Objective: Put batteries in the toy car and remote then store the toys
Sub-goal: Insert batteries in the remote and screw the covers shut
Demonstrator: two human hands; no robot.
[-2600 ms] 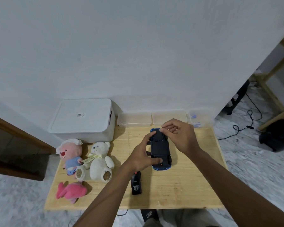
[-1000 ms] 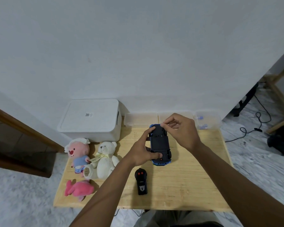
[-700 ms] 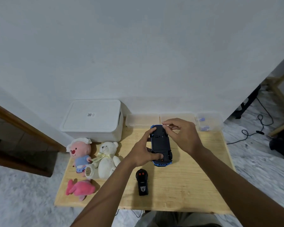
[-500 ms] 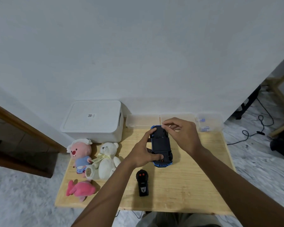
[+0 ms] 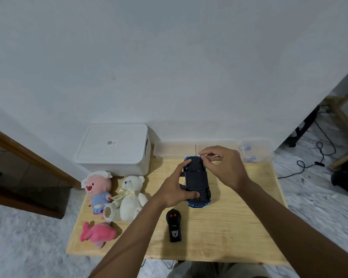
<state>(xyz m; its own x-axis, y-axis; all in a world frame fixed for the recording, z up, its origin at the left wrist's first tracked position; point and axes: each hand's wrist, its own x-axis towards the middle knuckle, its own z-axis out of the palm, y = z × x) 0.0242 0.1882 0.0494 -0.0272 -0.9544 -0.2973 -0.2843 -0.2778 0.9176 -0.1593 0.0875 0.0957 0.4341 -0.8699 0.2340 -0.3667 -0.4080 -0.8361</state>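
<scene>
A blue toy car (image 5: 197, 178) lies upside down, its black underside facing me, near the middle of the wooden table (image 5: 239, 227). My left hand (image 5: 175, 189) grips the car from its left side, thumb on the near end and a finger on the far end. My right hand (image 5: 222, 167) hovers over the car's far end with fingertips pinched together; whether they hold something I cannot tell. A black remote (image 5: 174, 225) with two red buttons lies on the table nearer to me.
A white lidded box (image 5: 114, 147) stands at the back left. Clear plastic containers (image 5: 174, 149) line the back edge; the right one (image 5: 256, 152) holds small blue items. A pink-faced plush (image 5: 97, 187), a white teddy bear (image 5: 129, 197) and a pink plush (image 5: 97, 234) lie at the left.
The view shifted a little. My right hand's fingertips moved slightly at the car's far end. My left hand keeps its grip on the car.
</scene>
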